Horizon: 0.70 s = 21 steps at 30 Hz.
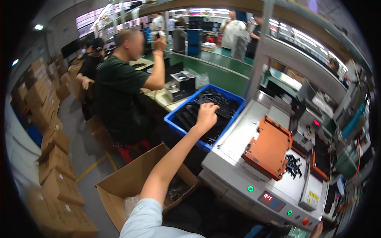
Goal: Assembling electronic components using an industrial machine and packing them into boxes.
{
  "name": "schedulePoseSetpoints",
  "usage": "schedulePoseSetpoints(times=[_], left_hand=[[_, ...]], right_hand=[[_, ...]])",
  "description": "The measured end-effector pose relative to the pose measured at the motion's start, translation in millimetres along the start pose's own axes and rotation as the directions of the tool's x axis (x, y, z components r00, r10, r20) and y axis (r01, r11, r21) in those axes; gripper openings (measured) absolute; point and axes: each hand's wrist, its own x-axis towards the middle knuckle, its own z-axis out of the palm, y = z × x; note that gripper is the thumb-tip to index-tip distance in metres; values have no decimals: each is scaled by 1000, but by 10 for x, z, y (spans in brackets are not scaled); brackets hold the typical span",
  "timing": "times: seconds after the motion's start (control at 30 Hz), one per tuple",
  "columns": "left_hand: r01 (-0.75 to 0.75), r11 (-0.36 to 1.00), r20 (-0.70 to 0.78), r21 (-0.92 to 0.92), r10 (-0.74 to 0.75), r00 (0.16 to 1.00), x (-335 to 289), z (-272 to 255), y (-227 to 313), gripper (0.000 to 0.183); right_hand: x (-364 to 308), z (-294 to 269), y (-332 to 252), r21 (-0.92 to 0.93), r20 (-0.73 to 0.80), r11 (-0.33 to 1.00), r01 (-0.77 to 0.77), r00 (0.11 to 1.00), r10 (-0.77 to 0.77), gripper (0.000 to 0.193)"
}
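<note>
Reaching over the blue bin, the operator's left grip bends its fingers down onto the loose black parts. Whether it is closed on 1 of them cannot be told; the fingertips are hidden. The right grip shows only partly, at the front corner of the metal machine near the red button; its state cannot be told either.

Location: the parts lie in the bin, just beside the machine. A small heap of black pieces rests on the machine's top, against or just beside the orange fixture.

Caution 1: the binned parts lie crossed; lifting 1 may drag up others and spill them into the open carton under the forearm.

Caution 2: leaning on the front panel may press the red button or 1 of the 2 green buttons.

Caution 3: a wide leftward swing could strike the nearby co-worker.
</note>
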Motion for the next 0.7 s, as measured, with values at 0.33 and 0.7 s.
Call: schedulePoseSetpoints(times=[0.33, 0.7], left_hand=[[105, 797, 404, 595, -410, 818, 440, 425, -97, 31], [-89, 995, -378, 41, 97, 921, 445, -443, -109, 12]], right_hand=[[-3532, 640, 312, -156, -199, 838, -524, 847, 493, 20], [-3773, 2279, -2210, -86, -231, 931, -354, 916, 327, 43]])
